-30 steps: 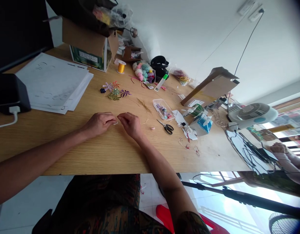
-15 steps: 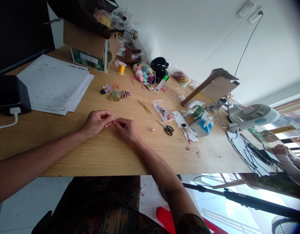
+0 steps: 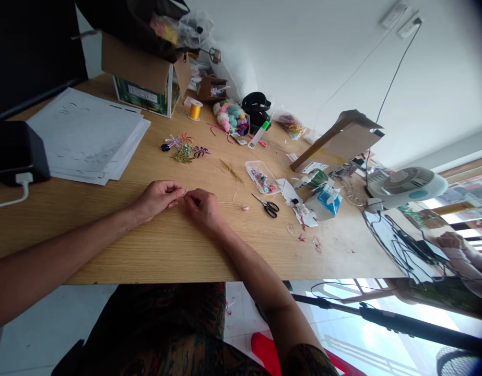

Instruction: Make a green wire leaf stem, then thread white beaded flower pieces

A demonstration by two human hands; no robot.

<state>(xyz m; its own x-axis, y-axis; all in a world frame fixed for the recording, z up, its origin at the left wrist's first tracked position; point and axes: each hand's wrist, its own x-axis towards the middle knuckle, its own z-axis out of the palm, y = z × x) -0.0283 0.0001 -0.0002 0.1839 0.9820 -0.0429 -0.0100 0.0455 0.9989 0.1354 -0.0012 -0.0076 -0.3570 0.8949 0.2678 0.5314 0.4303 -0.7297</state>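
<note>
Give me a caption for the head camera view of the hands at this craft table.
Head view: left hand and right hand pinch a fine pale strand over a wooden table, near small craft flowers and scissors.

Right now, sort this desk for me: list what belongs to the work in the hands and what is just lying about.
In the work: left hand, right hand, the thin wire strand pinched between them; probably also the beaded flowers, gold thread spool, scissors.

Lying about: paper stack, tissue box, desk fan.
</note>
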